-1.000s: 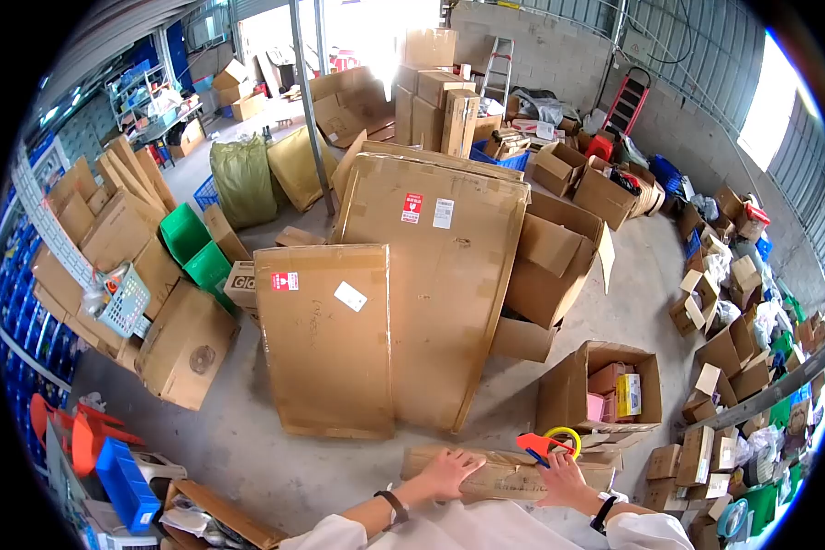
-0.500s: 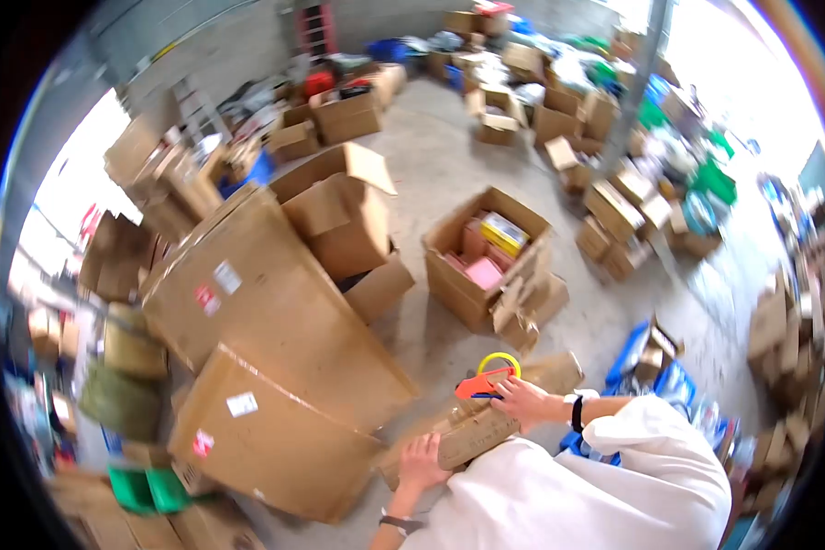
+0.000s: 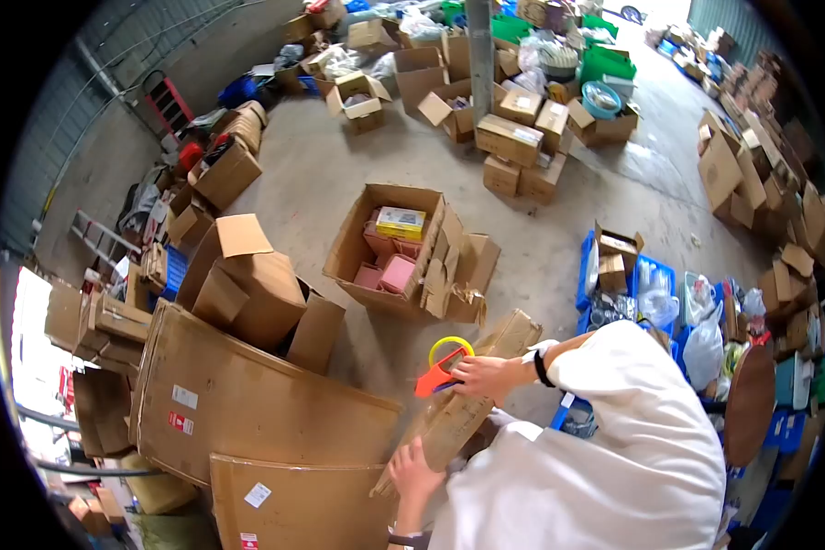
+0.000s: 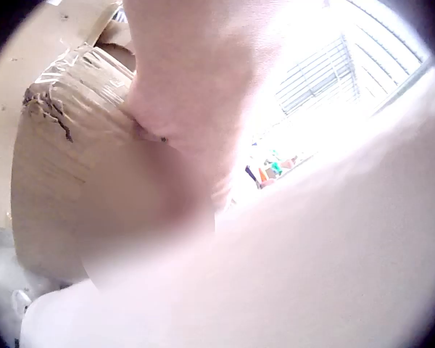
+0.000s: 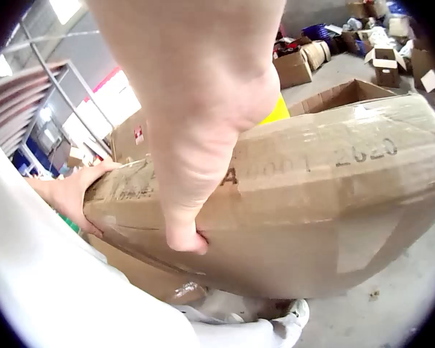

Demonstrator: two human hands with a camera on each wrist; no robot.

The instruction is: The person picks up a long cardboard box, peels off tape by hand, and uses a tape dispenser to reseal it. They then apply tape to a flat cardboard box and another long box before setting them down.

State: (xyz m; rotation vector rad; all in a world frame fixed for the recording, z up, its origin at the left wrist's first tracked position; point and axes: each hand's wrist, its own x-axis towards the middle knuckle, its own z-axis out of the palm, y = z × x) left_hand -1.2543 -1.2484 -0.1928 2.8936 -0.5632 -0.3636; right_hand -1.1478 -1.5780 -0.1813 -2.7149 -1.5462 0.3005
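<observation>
A long, narrow cardboard box (image 3: 513,337), taped along its edges, stands slanted in front of the person. At its near end the left hand (image 3: 414,472) grips it over the top edge, with the thumb on the side facing the body. Farther along, the right hand (image 3: 486,378) holds an orange tape dispenser (image 3: 434,378) with a yellow roll (image 3: 438,346) over the box's top. In the right wrist view, this hand's thumb presses the box side (image 5: 290,254), which has printed digits above it; the other fingers are hidden.
An opened carton (image 3: 344,261) with pink items and a yellow box (image 3: 401,223) stands ahead on the concrete floor. Large flat cartons (image 3: 275,394) lean at left. Blue crates (image 3: 585,275) with bagged goods stand at right, and stacked small cartons (image 3: 509,139) by a grey post (image 3: 479,64).
The head view has swung to the right, and the long box has turned with the body from crosswise to slanted. Both hands keep their hold, and the tape dispenser stays in the right hand.
</observation>
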